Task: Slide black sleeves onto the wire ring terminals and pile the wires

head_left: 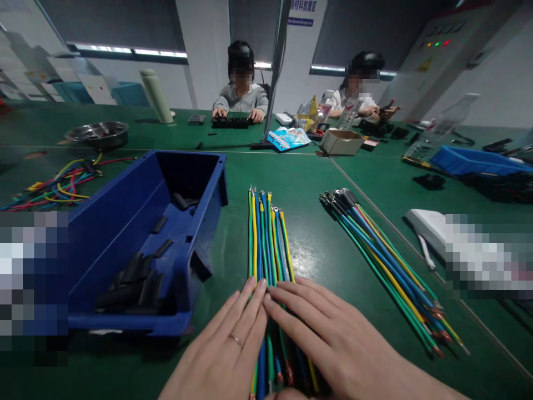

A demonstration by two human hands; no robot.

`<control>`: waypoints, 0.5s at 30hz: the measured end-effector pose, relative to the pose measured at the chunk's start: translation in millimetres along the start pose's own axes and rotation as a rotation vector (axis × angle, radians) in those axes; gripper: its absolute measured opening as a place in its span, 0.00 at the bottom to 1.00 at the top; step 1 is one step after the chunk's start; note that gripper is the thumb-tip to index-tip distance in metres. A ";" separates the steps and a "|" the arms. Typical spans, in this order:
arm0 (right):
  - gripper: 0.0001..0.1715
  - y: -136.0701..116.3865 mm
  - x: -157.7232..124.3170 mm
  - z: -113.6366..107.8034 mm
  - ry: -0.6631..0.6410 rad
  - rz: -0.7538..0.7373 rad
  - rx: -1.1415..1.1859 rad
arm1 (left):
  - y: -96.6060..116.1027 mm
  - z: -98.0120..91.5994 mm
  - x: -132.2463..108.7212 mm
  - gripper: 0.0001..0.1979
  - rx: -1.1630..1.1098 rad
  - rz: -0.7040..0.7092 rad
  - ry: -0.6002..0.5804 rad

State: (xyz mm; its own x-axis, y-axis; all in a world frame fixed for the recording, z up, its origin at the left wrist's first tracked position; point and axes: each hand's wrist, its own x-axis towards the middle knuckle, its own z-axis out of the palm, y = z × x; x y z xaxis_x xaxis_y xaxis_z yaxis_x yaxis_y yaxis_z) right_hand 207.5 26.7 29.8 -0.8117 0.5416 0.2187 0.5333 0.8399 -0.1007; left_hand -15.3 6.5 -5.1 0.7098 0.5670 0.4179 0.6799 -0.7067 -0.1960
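A row of cut wires [266, 244], green, yellow and blue, lies side by side on the green table, with metal lugs on the far ends and copper showing at some near ends. My left hand [233, 344] rests on the wires from the left, fingers stretched out, a ring on one finger. From the right, my right hand [328, 328] lies across them too, its fingers extended and its fingertips close to the left hand's. Part of the wires is hidden under both hands. To the right lies a second wire bundle [378, 261] with black sleeves at its far end.
Left stands a blue bin [179, 289] with black tube pieces [137, 278]. Beyond are tangled wires [66, 180], a metal bowl [100, 135] and a green bottle [156, 97]. Two people sit across the table. At right are a white object [433, 225] and a blue tray [474, 164].
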 end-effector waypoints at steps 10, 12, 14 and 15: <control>0.23 -1.1 -2.6 -3.4 0.123 -0.056 -0.097 | -1.8 11.8 -8.3 0.18 0.089 0.079 0.025; 0.21 0.6 -3.5 -1.8 0.132 -0.070 -0.136 | -4.0 18.6 -13.2 0.20 0.092 0.087 0.023; 0.22 1.6 -4.7 1.0 0.155 -0.086 -0.142 | -5.6 24.6 -16.3 0.21 0.098 0.092 0.042; 0.22 1.7 -5.4 3.0 0.176 -0.080 -0.133 | -5.8 26.5 -17.1 0.22 0.101 0.096 0.056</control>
State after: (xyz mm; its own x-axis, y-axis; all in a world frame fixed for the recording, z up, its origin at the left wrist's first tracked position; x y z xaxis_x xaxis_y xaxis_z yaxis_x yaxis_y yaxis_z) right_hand 212.0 25.3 25.5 -0.8051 0.4492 0.3874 0.5049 0.8617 0.0501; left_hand -26.5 12.2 -34.6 0.7629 0.4726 0.4411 0.6265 -0.7087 -0.3243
